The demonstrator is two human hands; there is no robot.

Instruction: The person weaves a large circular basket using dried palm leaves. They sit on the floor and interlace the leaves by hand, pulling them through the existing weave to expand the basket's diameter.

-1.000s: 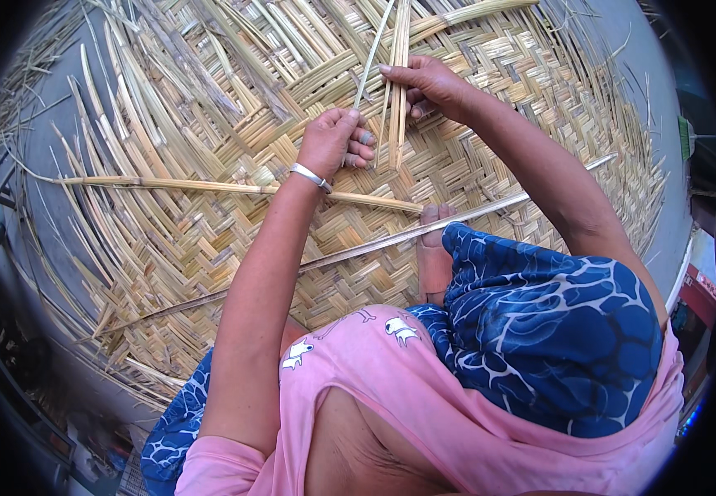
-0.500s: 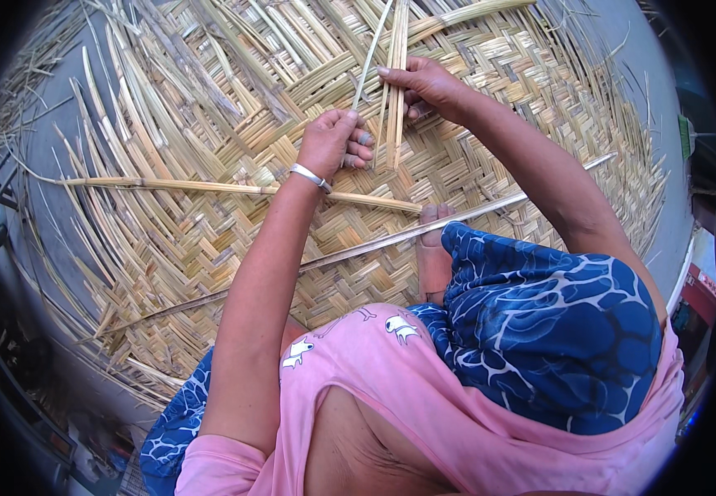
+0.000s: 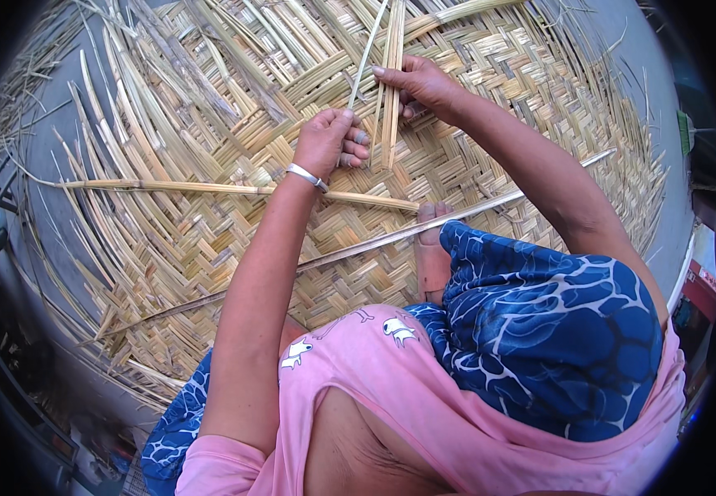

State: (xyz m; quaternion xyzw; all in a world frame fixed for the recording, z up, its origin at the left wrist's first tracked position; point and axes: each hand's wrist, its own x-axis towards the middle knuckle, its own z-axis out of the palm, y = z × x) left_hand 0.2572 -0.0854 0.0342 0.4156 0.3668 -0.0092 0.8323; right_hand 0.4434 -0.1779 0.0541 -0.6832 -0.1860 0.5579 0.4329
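Over a large woven mat of flat, straw-coloured split-cane strips (image 3: 531, 107), both my hands work close together. My left hand (image 3: 325, 142), with a white band at the wrist, pinches the lower end of a thin pale strip (image 3: 366, 58) between thumb and forefinger; its other fingers curl loosely. Just to the right, my right hand (image 3: 418, 88) has its thumb laid across a narrow bundle of strips (image 3: 392, 124) that points down toward me. Some fingers of that hand are hidden behind the bundle. Both the strip and the bundle run past the top edge of the view.
A jointed cane (image 3: 201, 188) lies across the mat under my left forearm. A long split strip (image 3: 391, 239) crosses nearer me, beside my foot (image 3: 432, 248). Loose strip ends (image 3: 118, 124) fan out at the left over grey floor (image 3: 48, 207). Cut scraps (image 3: 23, 91) lie beyond.
Both hands have shifted very slightly left, carrying the thin strip and the bundle along. Their grips look the same.
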